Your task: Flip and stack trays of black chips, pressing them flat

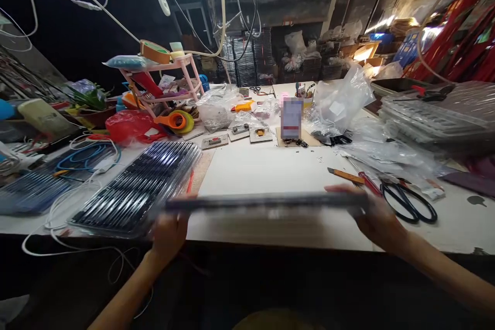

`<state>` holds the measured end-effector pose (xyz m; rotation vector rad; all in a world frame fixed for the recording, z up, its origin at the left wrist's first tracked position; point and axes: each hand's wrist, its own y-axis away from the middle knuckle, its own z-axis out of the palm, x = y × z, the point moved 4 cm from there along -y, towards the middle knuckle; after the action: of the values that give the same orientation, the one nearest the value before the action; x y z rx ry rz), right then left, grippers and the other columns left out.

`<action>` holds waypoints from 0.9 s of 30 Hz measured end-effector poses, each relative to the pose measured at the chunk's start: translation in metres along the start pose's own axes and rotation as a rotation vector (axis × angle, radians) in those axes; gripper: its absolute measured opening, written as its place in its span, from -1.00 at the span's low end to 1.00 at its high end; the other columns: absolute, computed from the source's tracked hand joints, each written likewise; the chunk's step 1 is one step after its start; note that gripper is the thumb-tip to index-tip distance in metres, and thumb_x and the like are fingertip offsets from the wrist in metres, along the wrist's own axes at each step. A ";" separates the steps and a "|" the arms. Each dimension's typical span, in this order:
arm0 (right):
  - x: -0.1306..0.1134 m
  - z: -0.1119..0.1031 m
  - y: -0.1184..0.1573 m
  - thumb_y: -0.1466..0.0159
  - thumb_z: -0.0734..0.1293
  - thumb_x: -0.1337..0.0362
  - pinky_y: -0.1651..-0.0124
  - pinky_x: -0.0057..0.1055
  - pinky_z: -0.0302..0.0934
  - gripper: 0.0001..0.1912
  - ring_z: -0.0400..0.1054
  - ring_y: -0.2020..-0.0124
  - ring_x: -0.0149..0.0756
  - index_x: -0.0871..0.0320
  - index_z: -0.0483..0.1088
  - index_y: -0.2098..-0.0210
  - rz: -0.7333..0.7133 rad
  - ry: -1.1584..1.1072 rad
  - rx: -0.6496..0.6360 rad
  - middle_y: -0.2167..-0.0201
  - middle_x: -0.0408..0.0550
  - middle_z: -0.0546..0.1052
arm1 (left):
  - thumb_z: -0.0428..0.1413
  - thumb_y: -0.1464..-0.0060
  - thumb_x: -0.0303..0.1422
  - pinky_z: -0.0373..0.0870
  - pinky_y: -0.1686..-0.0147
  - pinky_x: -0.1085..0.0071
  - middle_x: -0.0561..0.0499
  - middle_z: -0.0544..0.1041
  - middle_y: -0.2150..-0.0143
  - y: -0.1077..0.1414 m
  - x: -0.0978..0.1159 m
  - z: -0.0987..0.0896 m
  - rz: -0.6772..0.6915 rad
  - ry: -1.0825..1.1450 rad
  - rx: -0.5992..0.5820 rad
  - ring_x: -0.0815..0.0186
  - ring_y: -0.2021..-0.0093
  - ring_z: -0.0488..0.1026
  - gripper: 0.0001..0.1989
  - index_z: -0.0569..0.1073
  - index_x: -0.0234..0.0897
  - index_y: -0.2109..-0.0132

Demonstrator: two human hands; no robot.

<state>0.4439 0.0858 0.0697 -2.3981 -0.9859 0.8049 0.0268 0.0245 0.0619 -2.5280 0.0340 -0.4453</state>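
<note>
A long dark tray-like object, blurred by motion and seen edge-on, spans the space above the table's front edge. My left hand is closed on its left end, and my right hand grips the right end. Left of it lies a clear plastic tray holding many dark, shiny strips. A white sheet is spread on the table behind the held object. Near my right hand are an orange cutter, a red-handled screwdriver and black-handled scissors.
A pink rack with tape on top stands at the back left. White cables trail over the left front edge. Plastic bags and stacked clear trays fill the right back. A phone-like screen stands behind the sheet.
</note>
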 end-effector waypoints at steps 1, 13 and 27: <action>0.001 0.000 -0.013 -0.37 0.03 0.15 0.32 -0.28 0.32 -0.65 0.45 0.38 -0.16 0.20 0.29 0.04 0.113 0.018 0.069 0.39 0.05 0.54 | -0.32 -0.26 -0.19 0.30 0.37 0.31 -0.16 0.55 0.37 -0.014 0.000 -0.003 -0.077 -0.024 0.007 0.16 0.37 0.47 -0.48 0.48 -0.37 0.16; 0.036 0.091 -0.037 -0.34 0.03 0.07 0.41 -0.20 0.16 -0.55 0.40 0.43 0.06 0.27 0.38 0.20 0.736 0.354 -0.385 0.50 0.18 0.49 | -0.11 -0.20 -0.15 0.34 0.21 0.26 -0.18 0.57 0.27 -0.028 -0.015 0.066 -0.426 -0.104 -0.377 0.08 0.21 0.51 -0.53 0.39 -0.38 -0.08; -0.036 0.116 -0.033 -0.38 0.05 0.18 -0.19 0.05 -0.07 -0.50 -0.14 -0.31 0.05 0.22 0.08 -0.26 -0.158 0.330 -0.407 -0.27 0.19 0.11 | -0.22 -0.26 -0.32 0.30 0.17 0.18 -0.18 0.49 0.24 -0.008 -0.006 0.068 -0.147 -0.209 -0.355 0.08 0.20 0.40 -0.53 0.26 -0.39 -0.22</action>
<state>0.3315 0.0993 0.0150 -2.6237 -1.2713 0.1484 0.0429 0.0676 0.0112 -2.9273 -0.1681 -0.2448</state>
